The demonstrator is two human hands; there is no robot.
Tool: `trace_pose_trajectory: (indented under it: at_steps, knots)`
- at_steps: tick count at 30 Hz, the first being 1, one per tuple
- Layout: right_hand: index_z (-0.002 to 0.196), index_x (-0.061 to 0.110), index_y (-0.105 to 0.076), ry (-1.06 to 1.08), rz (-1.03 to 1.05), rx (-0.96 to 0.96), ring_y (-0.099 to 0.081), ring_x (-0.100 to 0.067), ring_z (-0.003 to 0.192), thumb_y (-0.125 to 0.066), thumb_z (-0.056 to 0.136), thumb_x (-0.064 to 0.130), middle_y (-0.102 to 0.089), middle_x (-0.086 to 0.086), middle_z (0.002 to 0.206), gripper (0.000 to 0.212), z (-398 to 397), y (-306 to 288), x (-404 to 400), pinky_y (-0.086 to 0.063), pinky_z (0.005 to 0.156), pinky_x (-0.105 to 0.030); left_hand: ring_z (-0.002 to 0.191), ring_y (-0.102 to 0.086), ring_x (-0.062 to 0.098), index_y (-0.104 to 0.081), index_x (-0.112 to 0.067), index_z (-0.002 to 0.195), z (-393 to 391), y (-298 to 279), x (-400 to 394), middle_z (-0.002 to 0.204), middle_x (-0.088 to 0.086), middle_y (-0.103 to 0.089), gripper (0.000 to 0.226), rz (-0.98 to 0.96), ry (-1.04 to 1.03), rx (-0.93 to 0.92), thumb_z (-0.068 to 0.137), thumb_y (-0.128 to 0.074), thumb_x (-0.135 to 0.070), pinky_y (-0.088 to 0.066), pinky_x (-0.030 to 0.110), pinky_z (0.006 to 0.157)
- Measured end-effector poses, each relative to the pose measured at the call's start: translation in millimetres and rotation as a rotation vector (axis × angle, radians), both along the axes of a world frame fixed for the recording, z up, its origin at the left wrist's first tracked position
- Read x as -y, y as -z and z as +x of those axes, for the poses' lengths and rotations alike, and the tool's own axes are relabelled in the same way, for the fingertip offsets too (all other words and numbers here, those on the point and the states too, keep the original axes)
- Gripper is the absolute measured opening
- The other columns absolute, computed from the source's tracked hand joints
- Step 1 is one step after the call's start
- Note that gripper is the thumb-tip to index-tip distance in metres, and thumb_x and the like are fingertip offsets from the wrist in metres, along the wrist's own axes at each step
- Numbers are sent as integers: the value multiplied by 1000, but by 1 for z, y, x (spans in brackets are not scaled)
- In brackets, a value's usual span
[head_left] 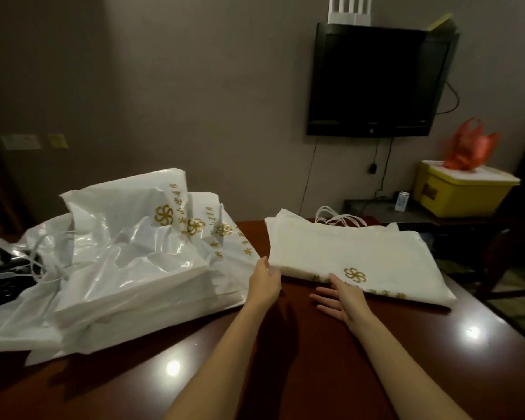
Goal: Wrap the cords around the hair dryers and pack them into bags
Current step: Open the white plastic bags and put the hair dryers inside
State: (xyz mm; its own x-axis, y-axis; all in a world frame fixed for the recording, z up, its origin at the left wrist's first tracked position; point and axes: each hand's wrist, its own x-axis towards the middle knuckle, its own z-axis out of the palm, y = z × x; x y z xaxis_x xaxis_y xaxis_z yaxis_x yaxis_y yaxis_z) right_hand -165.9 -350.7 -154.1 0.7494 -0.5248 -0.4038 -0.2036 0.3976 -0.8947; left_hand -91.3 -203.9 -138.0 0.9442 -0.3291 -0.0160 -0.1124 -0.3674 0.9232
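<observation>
Table (285, 374): dark reddish wood, polished and glossy, with bright lamp glints.
Heap of bags (128, 256): thin white plastic film, crinkled and shiny, printed with gold emblems.
Flat stack of bags (352, 253): white, smoother and more matt; whether plastic or cloth cannot be told; gold print.
Television (376, 80): black casing, dark glossy screen.
Storage box (458, 192): yellow plastic, smooth.
Wall (194, 86): grey, matt.
</observation>
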Motion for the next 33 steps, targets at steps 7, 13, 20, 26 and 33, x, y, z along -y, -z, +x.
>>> trace_pose_trajectory:
  at_steps: [7, 13, 20, 26, 33]
  knots:
    - [132, 1, -45, 169, 91, 63, -67, -27, 71, -52, 99, 20, -66, -14, 92, 39, 19, 0, 8, -57, 52, -33, 94, -52, 6, -37, -7, 143, 12, 7, 7, 130, 6, -58, 49, -78, 18, -81, 98, -56, -17, -40, 8, 60]
    - [105, -2, -52, 265, 166, 92, -65, -27, 69, -53, 98, 16, -64, -15, 83, 19, 18, -3, 10, -51, 58, -35, 104, -52, 10, -46, -8, 139, 6, 8, 22, 123, 3, -61, 47, -87, 105, -121, 96, -61, -20, -42, 13, 67]
    - [105, 6, -59, 176, 63, 108, -59, -16, 74, -54, 97, 13, -66, -7, 83, 12, 12, -21, 6, -49, 62, -28, 100, -57, 10, -54, -12, 128, 1, 8, 20, 120, 0, -60, 37, -277, 73, -258, 95, -62, -26, -53, 31, 84]
    - [94, 15, -65, 59, -198, 200, -60, -17, 101, -53, 96, 21, -72, -1, 92, 13, 7, -66, -1, -41, 75, -33, 100, -69, 17, -60, -14, 125, 1, -20, 3, 113, 3, -68, 35, -364, 127, -275, 97, -57, -34, -49, 45, 96]
    - [85, 14, -63, 79, -159, 218, -60, -20, 95, -56, 94, 16, -69, -8, 101, 13, -21, -46, -36, -44, 77, -32, 99, -69, 27, -59, -8, 119, -4, -29, -17, 115, 13, -66, 46, -461, 108, -437, 91, -61, -45, -54, 34, 72]
